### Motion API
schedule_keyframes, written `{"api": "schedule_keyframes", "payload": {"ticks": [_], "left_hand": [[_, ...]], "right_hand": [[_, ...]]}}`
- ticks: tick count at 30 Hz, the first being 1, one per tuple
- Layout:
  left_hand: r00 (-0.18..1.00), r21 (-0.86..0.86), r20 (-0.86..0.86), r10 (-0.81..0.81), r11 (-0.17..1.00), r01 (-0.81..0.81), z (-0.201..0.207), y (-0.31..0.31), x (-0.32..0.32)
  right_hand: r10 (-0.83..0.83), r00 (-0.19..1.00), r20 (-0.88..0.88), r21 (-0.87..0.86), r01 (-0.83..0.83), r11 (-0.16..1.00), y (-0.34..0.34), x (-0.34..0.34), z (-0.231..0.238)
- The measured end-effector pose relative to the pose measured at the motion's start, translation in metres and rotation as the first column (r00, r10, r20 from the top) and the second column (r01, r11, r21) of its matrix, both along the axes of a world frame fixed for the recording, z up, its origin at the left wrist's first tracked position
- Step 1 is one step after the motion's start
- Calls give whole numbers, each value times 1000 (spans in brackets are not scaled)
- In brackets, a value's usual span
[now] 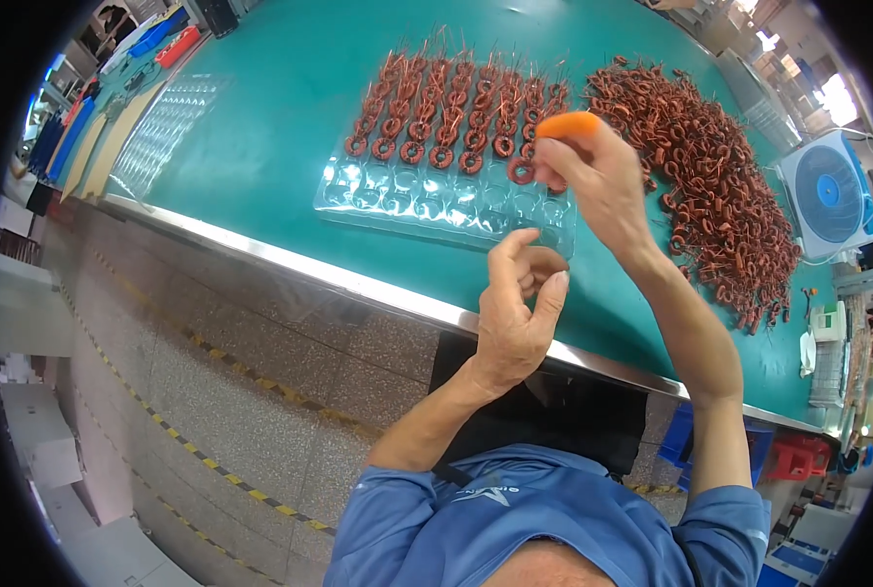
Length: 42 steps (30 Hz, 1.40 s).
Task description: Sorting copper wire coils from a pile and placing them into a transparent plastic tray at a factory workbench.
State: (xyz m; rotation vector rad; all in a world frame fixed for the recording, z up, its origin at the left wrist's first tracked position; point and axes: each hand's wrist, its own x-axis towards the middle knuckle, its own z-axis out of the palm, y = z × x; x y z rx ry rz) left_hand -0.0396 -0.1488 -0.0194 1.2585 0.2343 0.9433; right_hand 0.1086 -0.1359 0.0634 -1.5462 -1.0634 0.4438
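My right hand [603, 186], with an orange finger cot [567, 125] on one finger, is closed over the right part of a clear plastic tray [427, 219]. At its fingertips is a copper-wound ring coil [521, 170], which it appears to grip; the fingers partly hide the contact. Several rows of upright copper ring coils [441, 108] with wire leads sticking up fill the tray's far part. The tray's near pockets hold no coils. My left hand [517, 318] hovers by the tray's near right edge, fingers loosely bent, thumb apart, holding nothing.
A large heap of loose copper coils [715, 186] lies right of the tray on the green table [270, 117]. Beyond it stands a white box fan [830, 188] with a blue hub. Another clear tray [167, 127] lies at the left. A metal edge [290, 266] borders the table.
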Motion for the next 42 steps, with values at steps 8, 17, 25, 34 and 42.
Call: {"api": "schedule_keyframes", "payload": {"ticks": [8,17,25,34,42], "left_hand": [[997,68,-70,-35,997,40,0,-2,0],[994,20,-107,-21,1000,24,3,1,-6],[987,83,-157,-41,995,55,5,-4,2],[969,106,-243,40,994,-14,10,-13,3],[939,230,-321,123,972,-49,10,-18,8]], "right_hand": [[49,979,200,-151,-18,988,25,18,-34],[-30,748,662,-152,173,973,-70,64,38],[344,419,840,-518,435,737,-206,75,-9],[3,481,877,-188,336,923,-210,69,-19],[0,302,953,-178,562,808,-193,94,-35]]}}
